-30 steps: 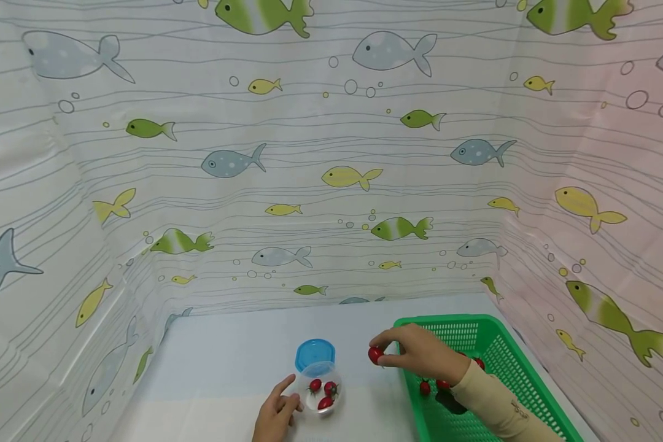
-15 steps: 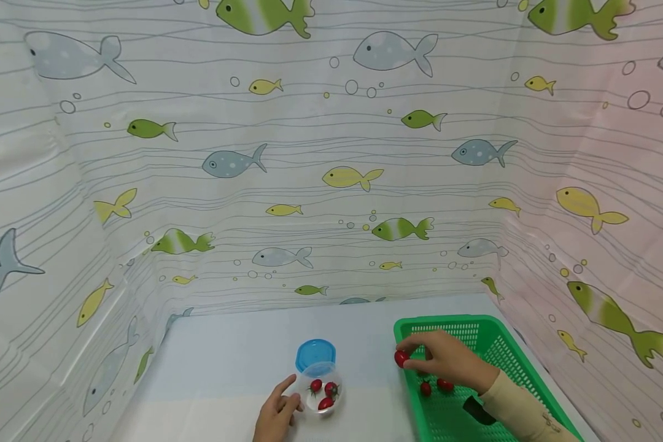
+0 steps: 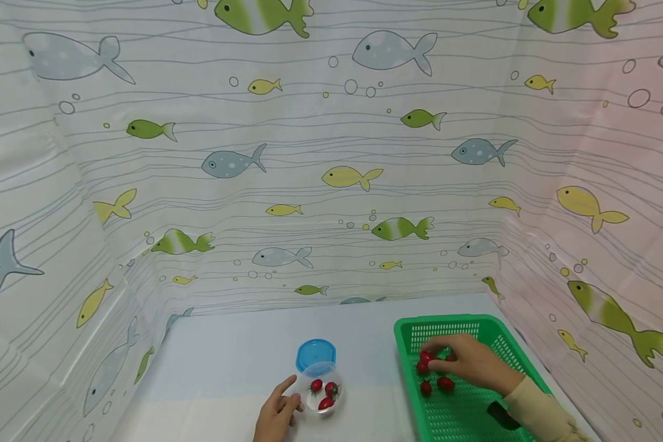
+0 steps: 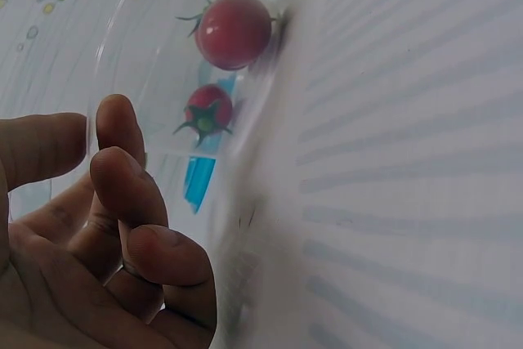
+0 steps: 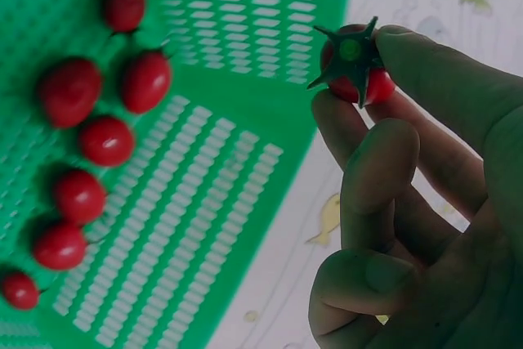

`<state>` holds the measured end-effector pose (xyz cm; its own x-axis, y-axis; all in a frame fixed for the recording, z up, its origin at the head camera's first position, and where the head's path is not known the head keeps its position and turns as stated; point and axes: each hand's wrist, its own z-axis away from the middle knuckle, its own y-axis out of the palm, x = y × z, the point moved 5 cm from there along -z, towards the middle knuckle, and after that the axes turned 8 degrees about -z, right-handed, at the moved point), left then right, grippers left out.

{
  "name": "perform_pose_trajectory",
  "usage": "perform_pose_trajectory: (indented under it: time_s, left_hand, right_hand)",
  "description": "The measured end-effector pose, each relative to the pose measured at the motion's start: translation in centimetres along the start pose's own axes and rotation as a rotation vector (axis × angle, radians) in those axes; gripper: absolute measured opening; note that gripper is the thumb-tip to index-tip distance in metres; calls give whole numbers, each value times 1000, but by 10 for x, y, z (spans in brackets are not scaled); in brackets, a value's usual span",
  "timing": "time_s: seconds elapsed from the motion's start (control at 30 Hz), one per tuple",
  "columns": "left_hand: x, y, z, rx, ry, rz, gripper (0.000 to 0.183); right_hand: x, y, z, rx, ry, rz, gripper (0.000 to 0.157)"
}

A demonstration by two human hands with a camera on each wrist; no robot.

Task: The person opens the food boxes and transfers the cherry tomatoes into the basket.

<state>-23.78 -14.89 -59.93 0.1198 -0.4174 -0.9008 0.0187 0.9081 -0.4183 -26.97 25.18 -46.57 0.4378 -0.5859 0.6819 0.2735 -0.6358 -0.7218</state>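
My right hand (image 3: 472, 362) is over the left part of a green basket (image 3: 411, 368). It pinches a cherry tomato (image 5: 377, 86) between thumb and fingertips, the green star-shaped calyx facing the wrist camera. Other cherry tomatoes (image 3: 445, 384) lie on the basket floor under and beside the hand. My left hand (image 3: 276, 410) rests beside a clear round tub (image 3: 309, 399), its fingers loosely bent and fingertips right at the tub's wall. Inside the tub are three cherry tomatoes (image 3: 331, 389), two of which show through the wall in the left wrist view.
A blue lid (image 3: 315, 353) lies flat just behind the tub, partly overlapped by its rim. White table surface (image 3: 364, 405) separates tub and basket. Fish-patterned sheeting (image 3: 342, 233) stands as a wall behind and on both sides.
My right hand, still pinching the cherry tomato, has moved right and slightly nearer, from the table left of the basket to over the basket. The left hand and tub stay put.
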Motion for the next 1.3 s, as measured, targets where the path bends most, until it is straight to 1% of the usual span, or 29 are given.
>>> perform_pose_trajectory:
  time_s: [0.23,0.33,0.43,0.53,0.67,0.8,1.0,1.07,1.3]
  left_hand:
    - [0,1,0,2,-4,4,56]
    - [-1,0,0,-1,-7,3,55]
    - [-2,0,0,-6,-10,-1,55]
    - [-1,0,1,-8,-16,1,55]
    - [0,0,0,-7,-22,4,55]
    - [-1,0,1,-7,-16,2,54]
    - [0,1,1,-9,-7,6,53]
    - [-1,1,1,-12,-6,5,53]
    - [-2,2,0,-18,-9,-6,52]
  right_hand:
    - [-24,-11,13,-55,-13,88,24]
    - [-35,-13,16,-48,3,113,23]
    - [-45,-14,19,-31,27,130,22]
    - [-56,-12,21,-9,69,133,22]
    - [-71,-10,24,-2,116,131,25]
    - [-86,-8,27,5,157,124,25]
    - [-99,-6,30,18,216,104,25]
    - [-100,-6,30,16,219,115,26]
    - [-103,-4,32,25,148,126,22]
